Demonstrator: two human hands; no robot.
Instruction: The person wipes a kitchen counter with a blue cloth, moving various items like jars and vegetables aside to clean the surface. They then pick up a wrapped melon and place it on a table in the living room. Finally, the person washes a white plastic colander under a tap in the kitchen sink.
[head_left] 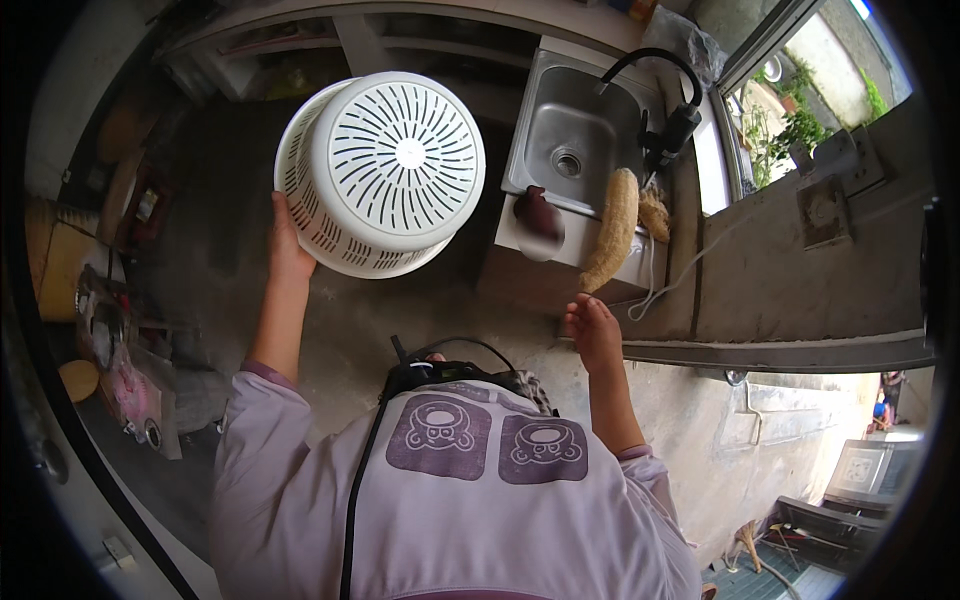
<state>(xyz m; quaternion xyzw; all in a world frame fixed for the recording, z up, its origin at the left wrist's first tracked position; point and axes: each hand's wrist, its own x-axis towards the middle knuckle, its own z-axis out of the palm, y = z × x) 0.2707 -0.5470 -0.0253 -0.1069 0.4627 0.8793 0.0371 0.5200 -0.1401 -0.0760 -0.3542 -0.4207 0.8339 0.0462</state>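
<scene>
My left hand [291, 240] is closed on the rim of a white plastic colander [408, 155]. The colander is tipped so that its round, slotted base faces up toward me, and it hangs over the floor left of the sink. My right hand [596, 325] is raised in front of the counter, its fingers loosely curled and partly apart, with nothing visible in them. Just beyond its fingertips is the lower end of a long tan dried loofah [614, 230], which lies beside the sink; I cannot tell whether they touch.
A steel sink [568, 125] with a black tap [680, 125] is set in the counter. Near its front corner stands a blurred dark red object [537, 212] with a white lower part. A smaller tan fibrous piece [655, 212] lies by the wall. Cluttered items [130, 370] stand at the left.
</scene>
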